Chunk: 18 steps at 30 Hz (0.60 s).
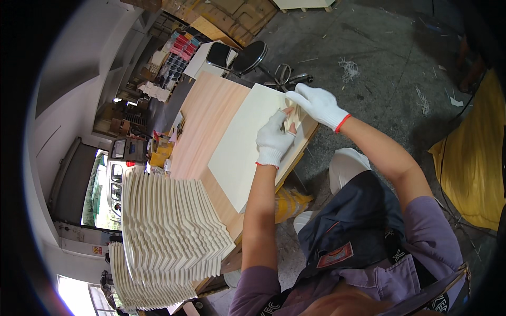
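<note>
Both my hands wear white knit gloves with red cuffs, and bare fingertips show on the left one. They meet at the right edge of a large cream sheet (247, 137) lying flat on the wooden table. A small, cream, folded-looking strip (291, 118) is between them. My left hand (274, 138) is closed on its near side, thumb and fingertips around it. My right hand (318, 105) is closed over its far end, with the fingertips partly hidden. Whether the strip is part of the sheet, I cannot tell.
A tall stack of cream folded sheets (168, 226) stands at the table's near left. Bare wood-grain tabletop (200, 121) extends beyond the sheet. A black stool (250, 57) stands past the far edge. Yellow sheeting (472, 152) hangs at right; plastic strip scraps (348, 69) litter the floor.
</note>
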### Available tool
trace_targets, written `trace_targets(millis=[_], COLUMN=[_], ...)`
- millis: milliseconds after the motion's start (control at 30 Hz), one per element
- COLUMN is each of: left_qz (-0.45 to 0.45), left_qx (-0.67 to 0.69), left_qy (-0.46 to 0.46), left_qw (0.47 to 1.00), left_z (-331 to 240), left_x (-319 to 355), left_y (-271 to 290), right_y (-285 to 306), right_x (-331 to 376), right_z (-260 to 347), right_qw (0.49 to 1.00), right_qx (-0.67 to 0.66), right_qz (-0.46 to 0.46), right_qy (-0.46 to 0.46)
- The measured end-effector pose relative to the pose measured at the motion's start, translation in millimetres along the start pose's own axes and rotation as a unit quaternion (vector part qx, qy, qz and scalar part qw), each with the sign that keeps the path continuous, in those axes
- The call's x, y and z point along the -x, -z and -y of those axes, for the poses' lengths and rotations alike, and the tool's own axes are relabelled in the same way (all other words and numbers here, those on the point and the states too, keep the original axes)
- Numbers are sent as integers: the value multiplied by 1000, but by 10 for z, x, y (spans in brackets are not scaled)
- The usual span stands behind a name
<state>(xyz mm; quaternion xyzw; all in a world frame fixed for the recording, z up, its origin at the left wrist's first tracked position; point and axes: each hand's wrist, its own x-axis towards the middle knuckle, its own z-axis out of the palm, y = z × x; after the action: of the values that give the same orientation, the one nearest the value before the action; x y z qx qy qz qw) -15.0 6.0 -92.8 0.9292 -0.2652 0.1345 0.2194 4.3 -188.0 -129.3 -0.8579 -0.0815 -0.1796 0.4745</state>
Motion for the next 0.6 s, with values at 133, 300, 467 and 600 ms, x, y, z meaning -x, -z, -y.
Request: trace_targets(millis=[133,300,467,600], left_qz=[-25,11,23,39], left_qx=[10,-14,-62,-78], left_qy=[12,24,94,90], left_qw=[1000,1000,993,992], left_z=[-4,1,91,53], left_x=[41,-23,-313,-356], left_y=[8,-13,-47,-29], right_y=[299,298,324,190], right_x=[21,73,-5,-95], right_z=[24,-145,-70,-56], right_qw=[990,969,957,983], right_qx=[124,205,221,117], right_qz=[34,68,69,65], right_qy=[-51,124,175,123])
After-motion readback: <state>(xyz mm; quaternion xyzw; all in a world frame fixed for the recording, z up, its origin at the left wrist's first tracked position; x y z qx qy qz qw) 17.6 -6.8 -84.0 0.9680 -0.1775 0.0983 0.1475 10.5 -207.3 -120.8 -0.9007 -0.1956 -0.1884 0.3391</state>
